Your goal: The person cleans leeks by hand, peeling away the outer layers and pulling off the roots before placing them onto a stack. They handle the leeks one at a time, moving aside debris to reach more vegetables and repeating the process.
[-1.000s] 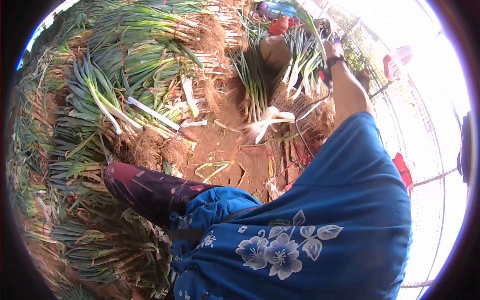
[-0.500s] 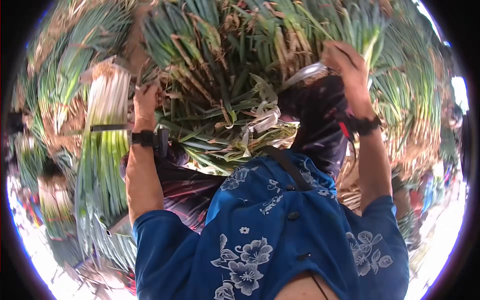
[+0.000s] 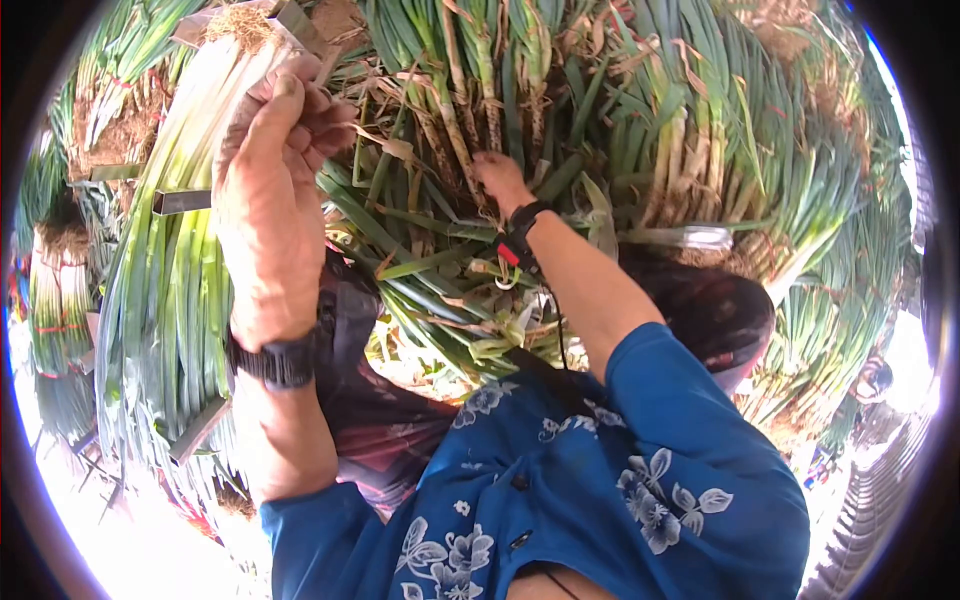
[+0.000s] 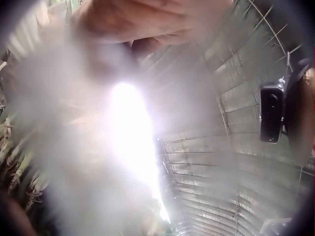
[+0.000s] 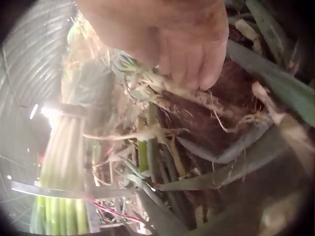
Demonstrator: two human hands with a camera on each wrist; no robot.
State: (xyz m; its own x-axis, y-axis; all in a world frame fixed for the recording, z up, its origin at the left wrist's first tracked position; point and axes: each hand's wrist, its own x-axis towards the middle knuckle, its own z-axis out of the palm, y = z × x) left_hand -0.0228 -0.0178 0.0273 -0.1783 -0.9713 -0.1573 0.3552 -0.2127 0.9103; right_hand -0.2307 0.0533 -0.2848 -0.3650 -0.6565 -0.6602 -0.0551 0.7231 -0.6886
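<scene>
In the head view my left hand [image 3: 270, 230] is raised beside a big bundle of leeks [image 3: 190, 150], its fingers loosely bent with nothing seen in them. The bundle lies in a metal rack [image 3: 185, 202], its roots at the far end. My right hand [image 3: 500, 180] is among unbundled leeks, its curled fingers round the lower end of a stalk. In the right wrist view the fingers of that hand [image 5: 187, 44] are at a thin rooted stalk [image 5: 211, 102]. The left wrist view shows part of the left hand [image 4: 142, 19]; glare hides much there.
Loose green leaves [image 3: 430, 300] lie between the knees. A shiny, flat object [image 3: 705, 238] lies beside the right knee [image 3: 715, 310]. More leeks are piled at the right [image 3: 820, 230], and a tied bundle [image 3: 60, 300] stands at the far left.
The head view has swung from the dirt floor to the rack and leeks. Since half a second ago, my right hand has moved left from near the shiny object to the stalks; my left hand has come up nearer the camera.
</scene>
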